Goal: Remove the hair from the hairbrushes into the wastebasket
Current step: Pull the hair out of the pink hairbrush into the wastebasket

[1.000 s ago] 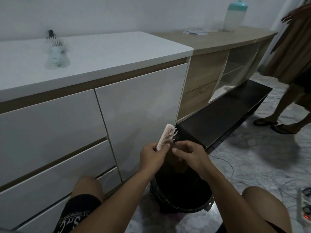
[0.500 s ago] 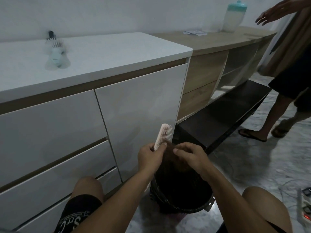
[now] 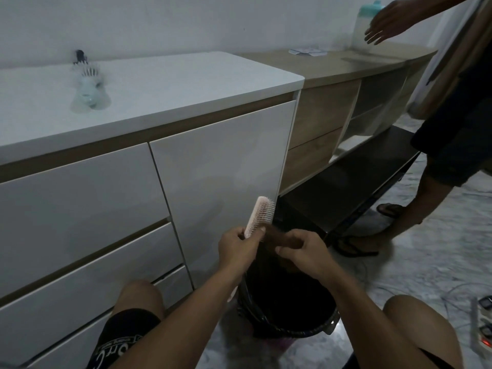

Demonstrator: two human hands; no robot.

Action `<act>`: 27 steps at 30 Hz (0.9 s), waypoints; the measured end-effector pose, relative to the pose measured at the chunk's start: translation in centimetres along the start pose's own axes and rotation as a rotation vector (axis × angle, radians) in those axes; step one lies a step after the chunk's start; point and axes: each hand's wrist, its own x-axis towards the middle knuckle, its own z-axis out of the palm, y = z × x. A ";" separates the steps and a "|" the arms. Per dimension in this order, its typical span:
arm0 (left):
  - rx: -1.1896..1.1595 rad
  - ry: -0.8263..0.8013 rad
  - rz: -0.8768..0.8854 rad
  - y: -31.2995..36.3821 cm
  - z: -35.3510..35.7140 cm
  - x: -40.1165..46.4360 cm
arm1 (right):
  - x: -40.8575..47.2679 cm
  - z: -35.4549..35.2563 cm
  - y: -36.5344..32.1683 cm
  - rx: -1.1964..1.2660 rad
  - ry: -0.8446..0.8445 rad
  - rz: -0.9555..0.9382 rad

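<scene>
My left hand (image 3: 238, 249) grips the handle end of a pale pink hairbrush (image 3: 259, 217), which points up with its bristles facing right. My right hand (image 3: 303, 251) pinches a brown clump of hair (image 3: 277, 234) that still hangs from the brush's lower bristles. Both hands hover just above a black wastebasket (image 3: 287, 315) lined with a dark bag, which stands on the floor between my knees. A second, light blue brush (image 3: 89, 87) stands on the white cabinet top at the left.
A white drawer cabinet (image 3: 106, 209) stands close in front, a wooden shelf unit (image 3: 332, 107) and a low black bench (image 3: 354, 177) to its right. Another person (image 3: 426, 182) walks in from the right, one hand over the shelf. Cables and a power strip (image 3: 482, 326) lie at right.
My right hand has drawn the hair clump down and away from the bristles. The brush sits slightly lower. The other person has stepped closer and reached a hand over the wooden shelf.
</scene>
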 end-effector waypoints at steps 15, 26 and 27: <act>-0.070 -0.147 -0.135 0.8 0.3 -0.4 | 0.6 0.5 0.7 -0.025 0.130 -0.181; -0.070 -0.176 -0.105 1.2 0.5 -1.3 | 0.8 1.1 0.9 0.140 0.177 -0.125; -0.058 -0.192 -0.100 1.3 0.7 -1.5 | 0.7 1.1 0.9 0.141 0.199 -0.164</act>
